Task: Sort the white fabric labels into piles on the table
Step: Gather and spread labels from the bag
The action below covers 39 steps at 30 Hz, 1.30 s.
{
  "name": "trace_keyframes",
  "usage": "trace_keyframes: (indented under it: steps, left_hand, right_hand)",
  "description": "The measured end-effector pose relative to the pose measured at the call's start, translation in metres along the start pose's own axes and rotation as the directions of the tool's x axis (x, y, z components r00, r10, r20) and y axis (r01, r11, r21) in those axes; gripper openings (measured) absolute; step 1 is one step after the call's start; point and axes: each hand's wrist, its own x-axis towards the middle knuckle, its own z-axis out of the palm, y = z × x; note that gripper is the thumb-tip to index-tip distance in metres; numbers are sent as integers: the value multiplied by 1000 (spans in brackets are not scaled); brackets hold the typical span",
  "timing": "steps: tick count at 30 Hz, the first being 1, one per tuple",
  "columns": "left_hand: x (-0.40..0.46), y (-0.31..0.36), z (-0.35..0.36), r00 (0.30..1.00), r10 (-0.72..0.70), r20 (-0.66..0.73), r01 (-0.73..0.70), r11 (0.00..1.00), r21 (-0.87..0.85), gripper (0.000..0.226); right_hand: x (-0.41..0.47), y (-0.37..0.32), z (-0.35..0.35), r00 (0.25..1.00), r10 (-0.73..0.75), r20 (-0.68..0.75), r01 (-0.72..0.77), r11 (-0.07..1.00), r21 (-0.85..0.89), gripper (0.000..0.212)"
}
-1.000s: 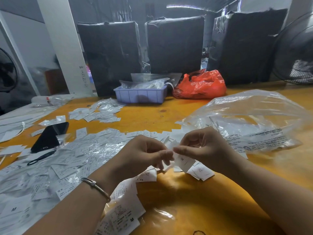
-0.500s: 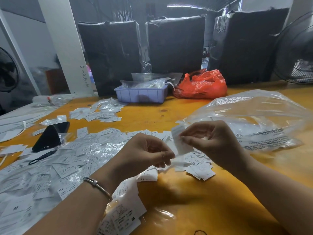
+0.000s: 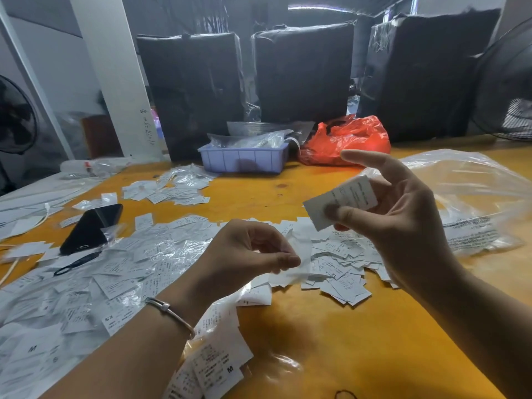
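Right grip (image 3: 383, 214) pinching label (image 3: 339, 201); left grip (image 3: 253, 251) pinching film scrap (image 3: 299, 254). I'd watch misread size, wrong pile (image 3: 339, 272).

Lighting: dim room, bright strip lamp (image 3: 313, 7) overhead at rear | Shadows: soft, beneath forearms on table (image 3: 316, 326) | Glare: sheen on clear plastic bag (image 3: 475, 191) | Distortion: wide-angle bending at edges | Blur: slight at left border
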Motion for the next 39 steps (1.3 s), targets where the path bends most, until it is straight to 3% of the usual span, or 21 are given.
trace_keyframes:
  steps: [6, 13, 22, 32, 34, 39]
  left_hand:
    - [0, -2, 1, 999, -9, 35, 10, 1000, -8, 15]
    - [1, -3, 1, 998, -17, 65, 18, 1000, -20, 17]
    - [1, -4, 1, 997, -31, 70, 34, 999, -39, 9]
    - [1, -6, 4, 994, -62, 89, 61, 998, 16, 27]
    - [1, -7, 4, 994, -60, 89, 58, 998, 26, 29]
    - [3, -9, 3, 994, -90, 54, 90, 996, 9, 26]
  right_hand:
    - [-4, -5, 9, 995, -54, 87, 71, 976, -208, 52]
    - [-4, 2, 11, 988, -64, 140, 97, 963, -250, 49]
    - [-4, 5, 8, 975, -91, 203, 176, 874, -454, 44]
    - [-6, 12, 10, 927, -32, 373, 252, 791, -557, 36]
    - [-5, 13, 8, 932, -29, 361, 233, 812, -535, 39]
    - [5, 11, -2, 989, -40, 146, 95, 913, -397, 27]
